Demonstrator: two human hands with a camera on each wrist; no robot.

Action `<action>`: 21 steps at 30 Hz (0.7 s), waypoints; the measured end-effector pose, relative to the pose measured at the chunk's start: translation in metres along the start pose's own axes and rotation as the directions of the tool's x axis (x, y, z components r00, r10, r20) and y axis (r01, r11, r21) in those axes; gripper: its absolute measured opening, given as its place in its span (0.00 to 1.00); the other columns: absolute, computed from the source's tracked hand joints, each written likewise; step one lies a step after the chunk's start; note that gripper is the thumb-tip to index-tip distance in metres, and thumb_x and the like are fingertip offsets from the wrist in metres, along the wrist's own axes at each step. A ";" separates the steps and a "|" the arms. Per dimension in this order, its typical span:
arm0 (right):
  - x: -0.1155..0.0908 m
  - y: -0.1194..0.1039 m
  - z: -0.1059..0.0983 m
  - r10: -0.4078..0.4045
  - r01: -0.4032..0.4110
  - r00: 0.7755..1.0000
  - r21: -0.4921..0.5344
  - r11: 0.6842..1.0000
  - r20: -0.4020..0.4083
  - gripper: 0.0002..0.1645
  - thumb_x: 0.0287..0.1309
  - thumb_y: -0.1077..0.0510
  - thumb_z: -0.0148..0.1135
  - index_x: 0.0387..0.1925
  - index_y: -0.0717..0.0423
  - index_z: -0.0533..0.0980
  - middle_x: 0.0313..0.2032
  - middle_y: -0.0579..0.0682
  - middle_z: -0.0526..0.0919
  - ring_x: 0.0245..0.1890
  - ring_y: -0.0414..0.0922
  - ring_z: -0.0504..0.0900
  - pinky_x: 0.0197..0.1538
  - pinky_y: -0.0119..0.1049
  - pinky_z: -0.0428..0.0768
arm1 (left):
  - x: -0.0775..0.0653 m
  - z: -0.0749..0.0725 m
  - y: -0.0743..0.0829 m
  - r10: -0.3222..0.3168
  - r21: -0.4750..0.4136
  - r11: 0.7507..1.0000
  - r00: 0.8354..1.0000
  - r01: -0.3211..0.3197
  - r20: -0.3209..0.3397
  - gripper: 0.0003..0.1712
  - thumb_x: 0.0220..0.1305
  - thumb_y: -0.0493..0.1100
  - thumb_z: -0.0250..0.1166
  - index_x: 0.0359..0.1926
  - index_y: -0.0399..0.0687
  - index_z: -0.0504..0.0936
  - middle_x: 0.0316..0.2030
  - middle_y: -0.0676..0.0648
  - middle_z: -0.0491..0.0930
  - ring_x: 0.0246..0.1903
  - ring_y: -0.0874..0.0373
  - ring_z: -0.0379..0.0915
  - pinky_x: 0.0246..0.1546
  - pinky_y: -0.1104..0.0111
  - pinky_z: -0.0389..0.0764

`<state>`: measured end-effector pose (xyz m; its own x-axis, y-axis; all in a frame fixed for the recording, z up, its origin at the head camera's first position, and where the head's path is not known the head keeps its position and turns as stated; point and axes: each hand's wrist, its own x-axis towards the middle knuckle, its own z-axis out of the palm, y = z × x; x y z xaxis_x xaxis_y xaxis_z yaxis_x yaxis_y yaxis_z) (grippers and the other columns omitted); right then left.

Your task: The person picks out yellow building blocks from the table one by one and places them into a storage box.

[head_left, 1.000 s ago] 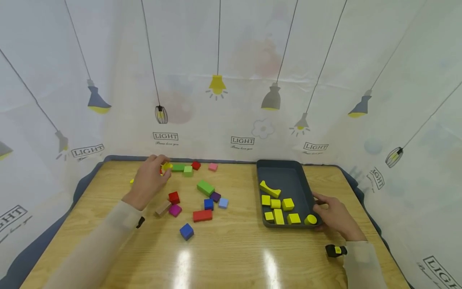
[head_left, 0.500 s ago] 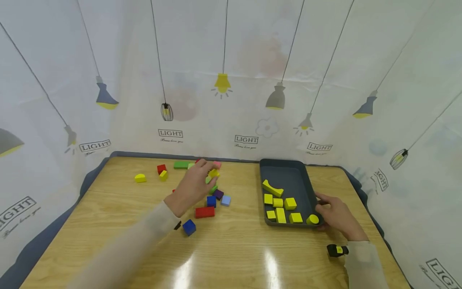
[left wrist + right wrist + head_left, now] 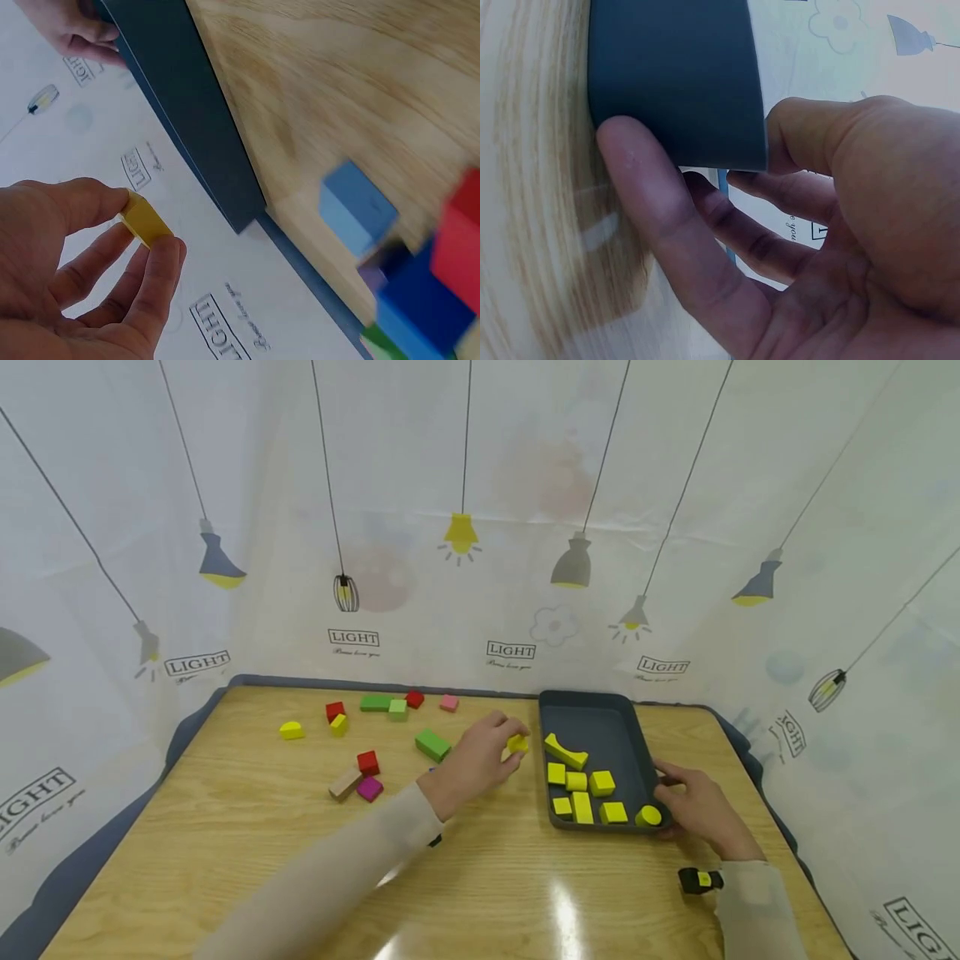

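Note:
My left hand (image 3: 477,762) pinches a small yellow block (image 3: 145,220) between thumb and fingertips, just left of a dark grey tray (image 3: 588,714). The block's full shape is partly hidden by the fingers. At the tray's near right corner my right hand (image 3: 701,806) grips the side, its thumb on the rim (image 3: 799,135) and a finger along the outer wall. Several yellow blocks lie in the tray, among them an arch-shaped piece (image 3: 565,752) and a cylinder (image 3: 648,816). Two more yellow pieces, a half-round (image 3: 291,730) and a small block (image 3: 339,725), lie far left on the table.
Left of the tray, the wooden table (image 3: 225,827) bears a green block (image 3: 432,744), a magenta block (image 3: 370,789), a plain wood block (image 3: 345,783) and several others. Blue and red blocks (image 3: 427,300) sit beneath the left forearm. A printed cloth (image 3: 420,635) stands behind.
Carrying the yellow block, my left hand has moved right from the far left blocks to beside the tray. The right hand has stayed at the tray's corner.

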<state>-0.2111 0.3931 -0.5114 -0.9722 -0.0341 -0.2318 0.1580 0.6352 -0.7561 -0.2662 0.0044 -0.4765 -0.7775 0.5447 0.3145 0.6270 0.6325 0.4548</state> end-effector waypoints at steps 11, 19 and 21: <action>-0.001 0.003 0.000 -0.009 0.009 1.000 0.003 1.000 -0.006 0.42 0.87 0.58 0.54 0.93 0.61 0.57 0.78 0.80 0.73 0.30 0.55 0.97 0.38 0.47 0.97 | 0.040 0.042 0.041 0.013 0.004 1.000 0.994 -0.014 0.108 0.17 0.84 0.41 0.74 0.68 0.46 0.88 0.57 0.44 0.86 0.45 0.58 0.83 0.48 0.76 0.88; 0.000 0.001 0.000 0.006 -0.006 1.000 0.016 1.000 -0.005 0.42 0.87 0.58 0.54 0.94 0.60 0.57 0.78 0.80 0.74 0.30 0.55 0.97 0.38 0.47 0.97 | 0.066 0.068 0.060 -0.013 -0.007 1.000 0.986 0.015 0.166 0.18 0.85 0.40 0.72 0.69 0.46 0.88 0.61 0.45 0.87 0.57 0.54 0.85 0.56 0.74 0.88; 0.000 0.002 0.000 0.007 -0.007 1.000 0.018 1.000 -0.003 0.42 0.87 0.58 0.54 0.94 0.59 0.57 0.78 0.80 0.74 0.30 0.55 0.97 0.39 0.48 0.97 | 0.071 0.072 0.063 -0.030 -0.005 0.999 0.983 0.032 0.179 0.18 0.85 0.40 0.72 0.70 0.47 0.88 0.62 0.45 0.87 0.60 0.53 0.85 0.58 0.73 0.88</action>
<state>-0.2112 0.3939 -0.5130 -0.9715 -0.0273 -0.2355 0.1681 0.6210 -0.7655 -0.2779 0.1225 -0.4858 -0.7748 0.6149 0.1467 0.6019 0.6466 0.4687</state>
